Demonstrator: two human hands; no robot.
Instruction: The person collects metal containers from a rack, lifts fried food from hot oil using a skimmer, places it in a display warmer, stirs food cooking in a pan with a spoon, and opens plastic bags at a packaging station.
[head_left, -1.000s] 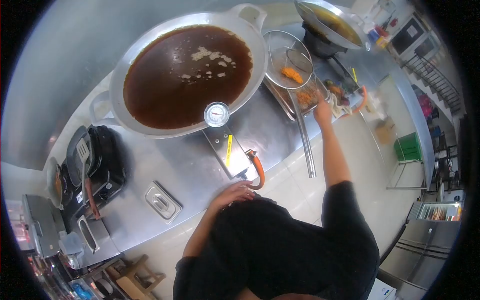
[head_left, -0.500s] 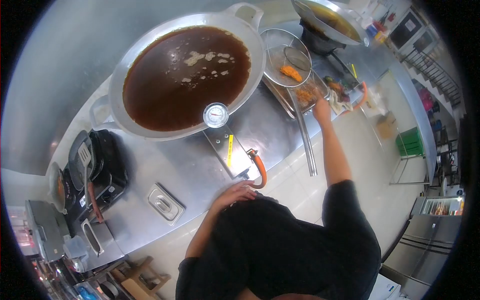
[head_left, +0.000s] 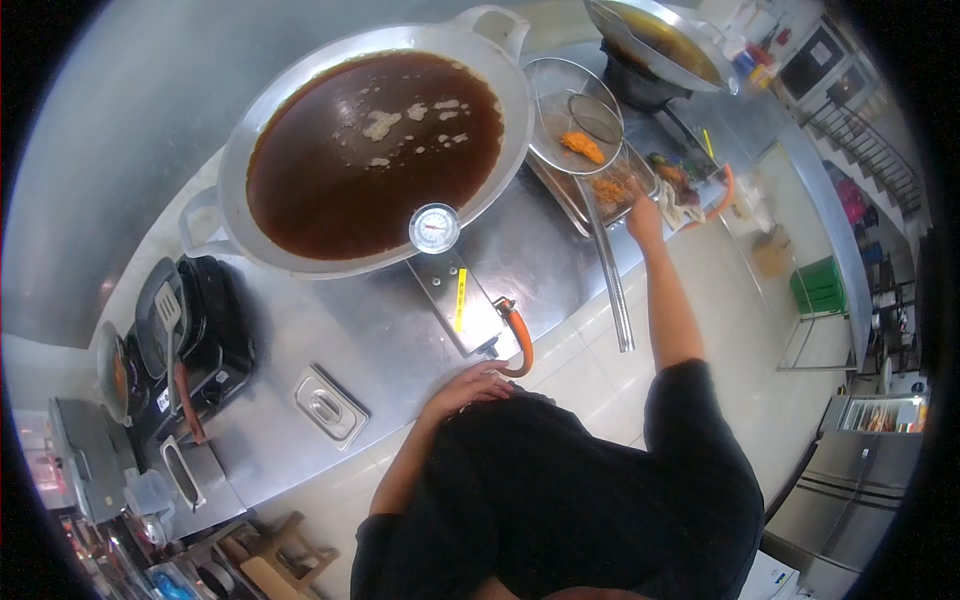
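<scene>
Staying by the tray (head_left: pixel 563 208) at two o'clock, the right hand (head_left: pixel 643 215) has fingers too unclear to tell, the strainer (head_left: pixel 560 105) holds orange food (head_left: pixel 583 147) at one, and the left hand (head_left: pixel 465 392) rests at six, fingers loosely extended.

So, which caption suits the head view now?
Wok of dark liquid, dial at its rim; right hand at a tray, left hand near an orange hose.
</scene>
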